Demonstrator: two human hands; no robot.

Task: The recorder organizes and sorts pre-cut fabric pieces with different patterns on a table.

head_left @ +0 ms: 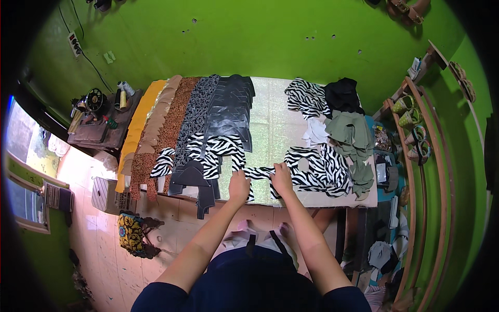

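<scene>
Near the front edge of the table, my left hand [239, 186] and my right hand [281, 180] each close on a zebra-print fabric piece [259, 172] that spans the gap between them. Part of the piece is covered by my fingers. Left of it lie more zebra-print cut pieces [212, 154], next to dark grey curved pieces [195, 177] that hang over the front edge. To the right of my right hand is a heap of zebra-print pieces [332, 171], with another zebra-print stack [305, 96] farther back.
Overlapping rows of yellow [148, 106], brown, leopard-print and black pieces [228, 104] cover the table's left half. Olive pieces [349, 132] and black fabric [343, 94] lie at right. A sewing machine [94, 101] stands far left; a wooden rack [416, 119] with sandals stands right.
</scene>
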